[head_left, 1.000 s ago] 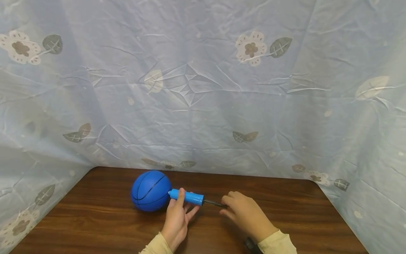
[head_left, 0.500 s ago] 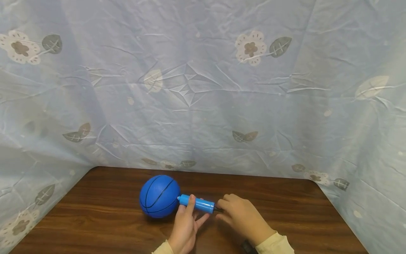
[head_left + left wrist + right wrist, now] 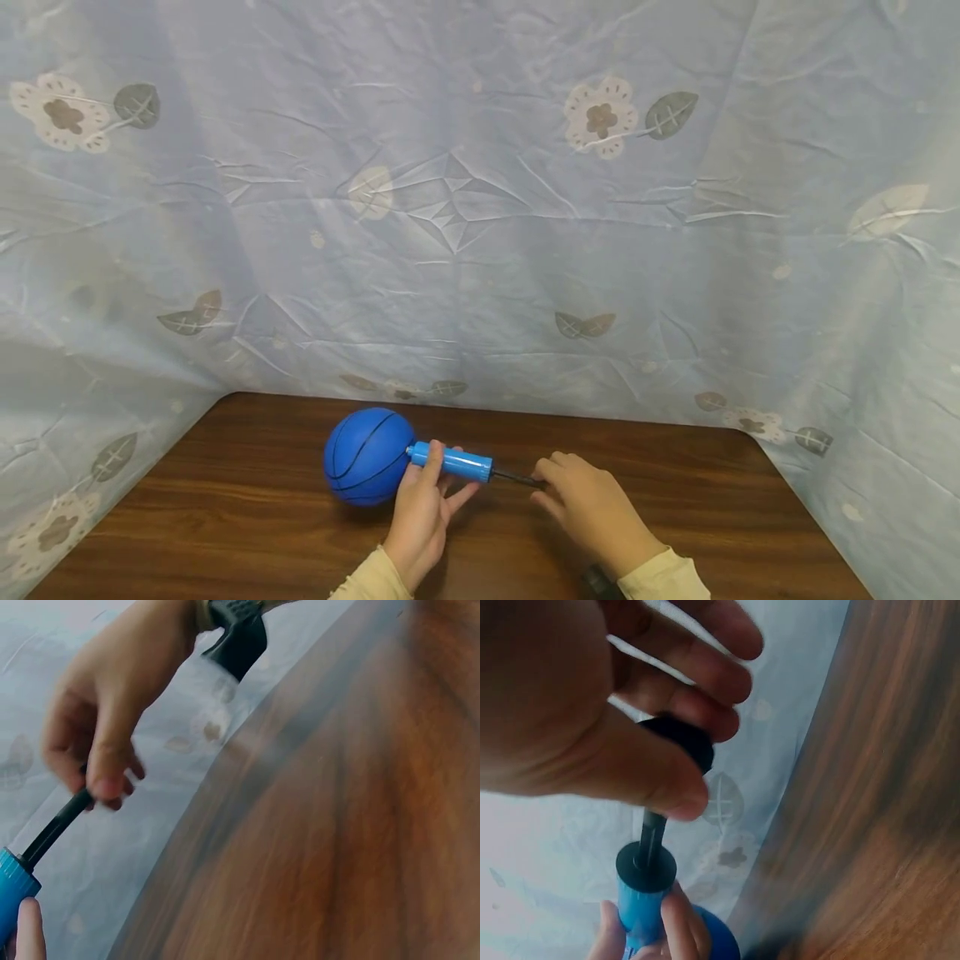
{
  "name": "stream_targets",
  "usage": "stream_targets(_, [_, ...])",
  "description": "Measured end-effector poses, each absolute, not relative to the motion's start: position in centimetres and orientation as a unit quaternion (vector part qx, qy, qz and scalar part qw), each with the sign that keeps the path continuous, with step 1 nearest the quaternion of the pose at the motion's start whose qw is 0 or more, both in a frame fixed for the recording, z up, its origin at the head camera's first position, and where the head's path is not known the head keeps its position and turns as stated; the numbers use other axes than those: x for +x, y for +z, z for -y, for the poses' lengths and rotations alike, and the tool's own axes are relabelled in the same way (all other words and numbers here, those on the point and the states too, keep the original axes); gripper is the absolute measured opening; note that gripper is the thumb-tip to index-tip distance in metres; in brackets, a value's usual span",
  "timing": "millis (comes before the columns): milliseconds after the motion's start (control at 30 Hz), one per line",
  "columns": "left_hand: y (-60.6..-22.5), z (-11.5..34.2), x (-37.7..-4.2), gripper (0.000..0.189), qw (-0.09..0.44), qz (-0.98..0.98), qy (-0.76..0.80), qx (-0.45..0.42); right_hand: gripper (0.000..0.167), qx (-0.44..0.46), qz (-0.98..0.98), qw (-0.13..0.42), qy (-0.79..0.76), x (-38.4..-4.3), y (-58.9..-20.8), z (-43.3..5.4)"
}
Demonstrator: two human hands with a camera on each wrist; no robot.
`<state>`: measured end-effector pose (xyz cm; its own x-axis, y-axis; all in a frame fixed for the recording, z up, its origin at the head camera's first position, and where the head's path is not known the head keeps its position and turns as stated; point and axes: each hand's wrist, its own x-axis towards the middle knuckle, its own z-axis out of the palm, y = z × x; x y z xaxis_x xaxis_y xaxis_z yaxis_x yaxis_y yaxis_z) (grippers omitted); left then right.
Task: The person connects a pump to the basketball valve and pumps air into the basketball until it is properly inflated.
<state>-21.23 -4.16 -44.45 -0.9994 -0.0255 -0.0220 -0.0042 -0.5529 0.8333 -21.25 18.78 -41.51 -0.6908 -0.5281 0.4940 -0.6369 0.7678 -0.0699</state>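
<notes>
My left hand (image 3: 422, 508) grips the blue barrel of a small hand pump (image 3: 457, 463), thumb across its top. The pump's tip meets the side of a blue ball (image 3: 367, 457) with black basketball lines. My right hand (image 3: 592, 504) pinches the black handle at the end of the pump's rod. In the right wrist view, that black handle (image 3: 676, 739) sits between thumb and fingers, and the dark rod (image 3: 652, 834) runs down into the barrel. From the left wrist view, a length of the rod (image 3: 56, 829) shows between the barrel and my right hand.
Everything is over a dark brown wooden table (image 3: 225, 500) with rounded far corners. Pale blue floral cloth (image 3: 480, 250) hangs behind it and along both sides. A black device (image 3: 240, 637) is strapped at my right wrist.
The rod slid into the barrel by half a second ago and is now drawn out again. Ball and pump shifted right and nearer, then partly back left and away.
</notes>
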Motion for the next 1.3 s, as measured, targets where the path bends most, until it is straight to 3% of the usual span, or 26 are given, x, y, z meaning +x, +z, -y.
stream_targets(400, [-44.2,6.0,-22.4,0.065,0.041,0.474,-0.879,0.031,0.024,0.244,0.937,0.207,0.14,-21.2,-41.1,-19.0])
stream_targets(1300, [-45.5,2.9,-20.7,0.063,-0.02,0.484,-0.874,0.035,0.026,0.371,0.894,0.229,0.105,-21.0,-41.3,-18.3])
